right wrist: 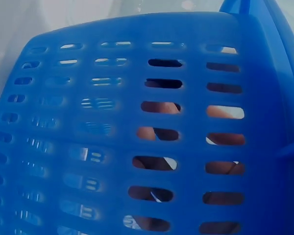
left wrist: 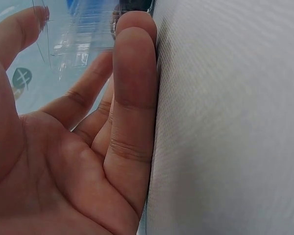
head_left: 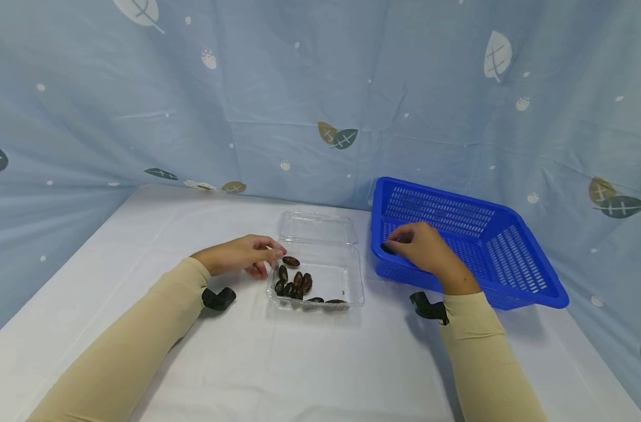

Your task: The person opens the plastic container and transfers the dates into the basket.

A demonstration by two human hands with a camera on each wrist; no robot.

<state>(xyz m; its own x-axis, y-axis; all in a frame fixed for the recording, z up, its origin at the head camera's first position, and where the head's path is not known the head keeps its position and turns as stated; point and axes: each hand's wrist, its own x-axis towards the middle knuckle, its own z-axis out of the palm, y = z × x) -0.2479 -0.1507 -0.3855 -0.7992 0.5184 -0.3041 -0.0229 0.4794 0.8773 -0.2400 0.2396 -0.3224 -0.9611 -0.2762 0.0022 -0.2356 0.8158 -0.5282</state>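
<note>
My left hand rests at the left edge of a clear plastic clamshell box, fingertips right at its rim. In the left wrist view the left hand has its thumb well apart from the fingers, which lie along the white tabletop. Several dark brown, wrinkled dates lie in the box, mostly at its near left. My right hand pinches a dark date inside the left end of a blue plastic basket. In the right wrist view, the slotted basket wall hides most of the fingers.
The box's lid lies open toward the back. A white cloth covers the table, and a blue leaf-patterned curtain hangs behind it. The basket stands to the right of the box, close to the curtain.
</note>
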